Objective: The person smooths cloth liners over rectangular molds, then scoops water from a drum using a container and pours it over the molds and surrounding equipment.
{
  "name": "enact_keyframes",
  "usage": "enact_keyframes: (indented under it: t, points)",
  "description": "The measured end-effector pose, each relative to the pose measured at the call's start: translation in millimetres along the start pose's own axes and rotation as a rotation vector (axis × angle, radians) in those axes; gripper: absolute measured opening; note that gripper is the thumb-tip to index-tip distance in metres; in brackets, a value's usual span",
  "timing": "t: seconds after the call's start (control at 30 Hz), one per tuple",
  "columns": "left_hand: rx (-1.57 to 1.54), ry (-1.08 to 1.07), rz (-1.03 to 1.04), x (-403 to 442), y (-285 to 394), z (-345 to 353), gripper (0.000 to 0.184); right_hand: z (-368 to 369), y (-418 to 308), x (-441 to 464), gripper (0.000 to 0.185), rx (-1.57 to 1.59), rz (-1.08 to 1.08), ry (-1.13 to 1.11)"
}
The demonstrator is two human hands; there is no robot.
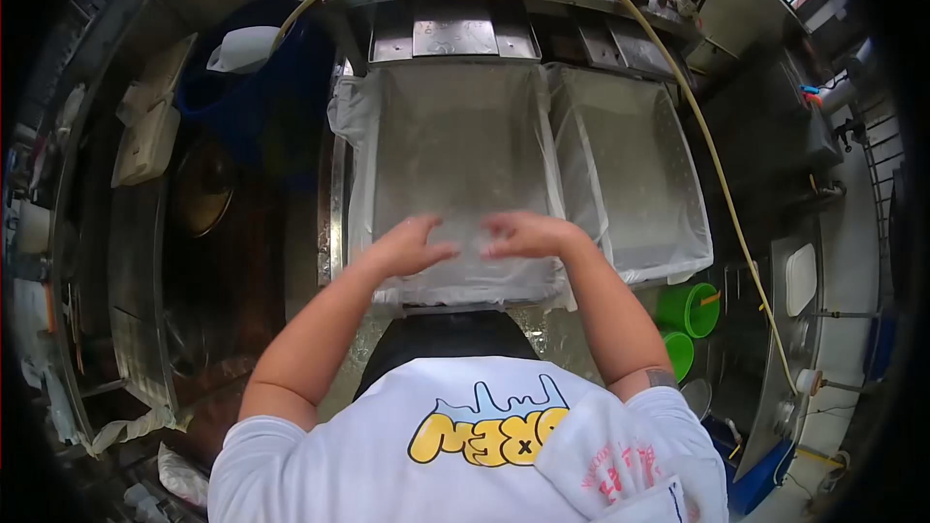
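Note:
In front of me lies a large rectangular tray (pixel 363 194), covered with a thin white sheet (pixel 455 136); I cannot tell whether it is cloth or film. My left hand (pixel 412 246) is over the near part of the sheet, thumb apart from the fingers, with nothing visible in it. Facing it is my right hand (pixel 524 235), fingers spread and slightly blurred, also holding nothing I can see. Whether either hand touches the sheet is unclear. A second covered tray (pixel 635 165) sits alongside on the right.
Beyond the trays stands a metal press frame (pixel 450 34). A yellow hose (pixel 712 136) arches over the right side. Green buckets (pixel 689 310) stand at the lower right, and a blue barrel (pixel 257 82) is at the left, near a metal shelf (pixel 136 261).

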State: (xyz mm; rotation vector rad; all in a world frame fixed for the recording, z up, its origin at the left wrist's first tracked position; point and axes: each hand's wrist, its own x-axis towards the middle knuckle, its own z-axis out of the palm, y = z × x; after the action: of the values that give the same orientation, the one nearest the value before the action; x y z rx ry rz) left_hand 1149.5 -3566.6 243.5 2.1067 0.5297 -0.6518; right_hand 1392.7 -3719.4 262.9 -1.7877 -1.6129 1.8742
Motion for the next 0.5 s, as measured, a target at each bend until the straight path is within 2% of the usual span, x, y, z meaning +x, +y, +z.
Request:
enact_keyframes:
  t: [0.07,0.1,0.17,0.2,0.23,0.27,0.3,0.33,0.37,0.4,0.47,0.5]
  points:
    - [-0.129,0.578,-0.238,36.9,-2.6,19.7,0.112,-1.6,12.2,33.9,0.085,-0.222,0.13,0.697]
    - [-0.172,0.472,-0.307,57.7,-23.3,22.0,0.112,-6.8,17.9,48.0,0.085,-0.225,0.13,0.702]
    - [-0.189,0.466,-0.335,69.4,-17.0,12.3,0.112,-30.0,25.0,69.9,0.078,-0.342,0.418,0.442]
    - [-0.21,0.459,-0.368,75.2,-6.7,0.7,0.112,-42.8,17.0,68.2,0.078,-0.354,0.421,0.453]
    - [-0.222,0.565,-0.296,75.7,-0.3,-6.0,0.115,-46.3,11.6,65.1,0.076,-0.238,0.35,0.614]
    - [-0.231,0.561,-0.299,82.8,-5.2,-14.1,0.115,-48.1,7.6,65.2,0.074,-0.115,0.277,0.765]
    - [-0.189,0.564,-0.318,95.3,-15.9,-23.6,0.113,-52.4,22.9,80.3,0.074,-0.115,0.283,0.754]
    - [-0.146,0.563,-0.337,107.2,-27.1,-32.5,0.11,-55.5,47.5,101.9,0.07,-0.292,0.316,0.708]
    - [-0.084,0.461,-0.411,146.1,-61.2,-32.9,0.107,-64.6,61.7,116.2,0.067,-0.471,0.345,0.665]
    - [-0.086,0.461,-0.405,144.8,-49.9,-55.1,0.107,-83.2,51.1,117.5,0.067,-0.473,0.35,0.668]
    - [-0.073,0.414,-0.193,142.4,-25.5,-92.8,0.107,-124.0,33.6,121.4,0.059,-0.361,0.433,0.507]
    - [-0.035,0.608,-0.137,152.1,-24.0,-101.4,0.102,-133.8,37.9,123.2,0.053,-0.365,0.147,0.834]
